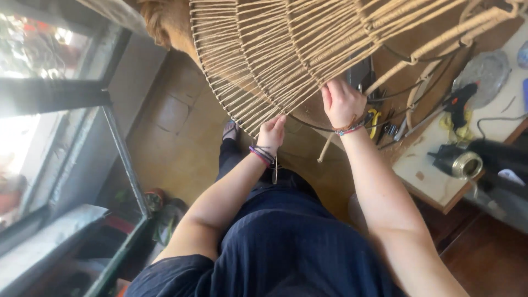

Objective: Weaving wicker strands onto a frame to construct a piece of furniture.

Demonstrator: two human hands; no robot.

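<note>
The woven cord frame (286,49) fills the top of the view, a large rounded wire skeleton strung with many tan cords that fan out from its upper part down to a curved rim. It appears tilted toward the person, likely so that the rim sits within reach of both arms while they stay seated.

Below the frame, the floor (176,137) of tan tiles shows, with the person's dark trousers and 1 sandalled foot (230,131) planted just under the frame's lower rim. Left of the frame, well apart from it, stands a glass-fronted cabinet (71,137). Right of the frame is a worktable (434,176), close enough that tools lie at arm's length: a round grey plate (484,71), a black glue gun (459,102), a metal cup (461,163) and yellow-handled pliers (375,118) beside the rim.

The right hand (342,102) is pressed against the frame's lower edge, fingers closed on the cords there; exactly which strand it pinches I cannot tell. It seems to be steadying or tensioning the weave. The left hand (272,133) sits lower and to the left along the same rim, fingertips closed around a cord end at the frame's bottom edge. The 2 hands are apart, each gripping its own spot on the rim. Both wrists carry thin bracelets.
</note>
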